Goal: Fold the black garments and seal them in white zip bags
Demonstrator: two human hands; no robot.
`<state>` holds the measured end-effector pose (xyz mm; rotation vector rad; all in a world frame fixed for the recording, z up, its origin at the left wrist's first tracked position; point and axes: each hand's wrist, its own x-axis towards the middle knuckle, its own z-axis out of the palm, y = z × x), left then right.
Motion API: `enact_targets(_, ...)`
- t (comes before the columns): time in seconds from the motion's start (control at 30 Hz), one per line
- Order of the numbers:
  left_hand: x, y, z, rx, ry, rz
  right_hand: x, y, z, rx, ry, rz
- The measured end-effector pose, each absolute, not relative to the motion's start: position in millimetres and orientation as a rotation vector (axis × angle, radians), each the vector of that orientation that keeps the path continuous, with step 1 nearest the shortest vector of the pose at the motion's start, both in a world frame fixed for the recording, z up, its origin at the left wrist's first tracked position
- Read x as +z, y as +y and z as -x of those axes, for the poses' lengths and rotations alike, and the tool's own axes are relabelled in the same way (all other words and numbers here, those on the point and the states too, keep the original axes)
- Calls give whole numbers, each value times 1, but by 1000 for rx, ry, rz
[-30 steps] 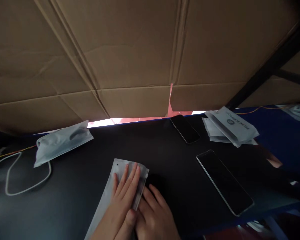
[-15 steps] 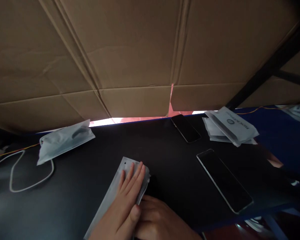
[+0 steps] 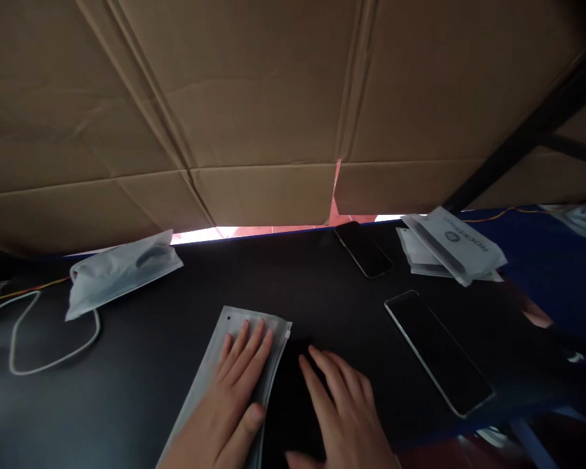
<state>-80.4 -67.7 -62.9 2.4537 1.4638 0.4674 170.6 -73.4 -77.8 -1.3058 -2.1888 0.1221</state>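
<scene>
The left hand [image 3: 237, 384] lies open, palm down, on a long, flat bag of frosted translucent plastic [image 3: 209, 371], its fingers extended towards the bag's far end and its thumb out to the right. That bag rests on the matt black worktop [image 3: 215, 277] at the near edge of the view, with a small dark hole in its far left corner. Just to its right is a deep-black item [image 3: 288, 397] whose shape and material are too dark to make out. The right hand [image 3: 346, 404] is over it, open, with bent fingers and the thumb apart.

Further right, a large black smartphone with a pale rim [image 3: 439, 355] lies diagonally; a smaller black smartphone [image 3: 364, 249] sits beyond it, near the far edge. Beside that are overlapping frosted bags with grey lettering [image 3: 461, 244]. At the left, another filled frosted bag [image 3: 124, 270] lies by a looped white cable [image 3: 53, 367].
</scene>
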Motion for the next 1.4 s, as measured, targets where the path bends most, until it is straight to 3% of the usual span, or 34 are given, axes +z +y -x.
enact_targets(0.27,-36,-69,51,559,1366,-2371,-83,-72,-158,466,-2135,899)
enact_targets(0.4,-28,-66,46,501,1278,-2291,-79,-71,-140,270,-2059,880)
enact_targets(0.57,-50,-62,56,507,1180,-2323,-92,-82,-116,77,-1776,1183)
enact_targets(0.77,-56,-74,75,559,1381,-2292,-96,-86,-140,337,-2087,1066)
enact_targets(0.93,-55,-76,71,558,1442,-2303,-84,-80,-153,865,-1898,894)
enact_targets(1.03,-51,-74,62,584,1373,-2244,-80,-80,-146,865,-1682,1061)
enact_targets(1.2,-49,-72,56,632,1291,-2204,-68,-73,-137,687,-1912,1022)
enact_targets(1.4,-32,-68,48,683,1231,-2171,-55,-64,-140,1134,-1727,910)
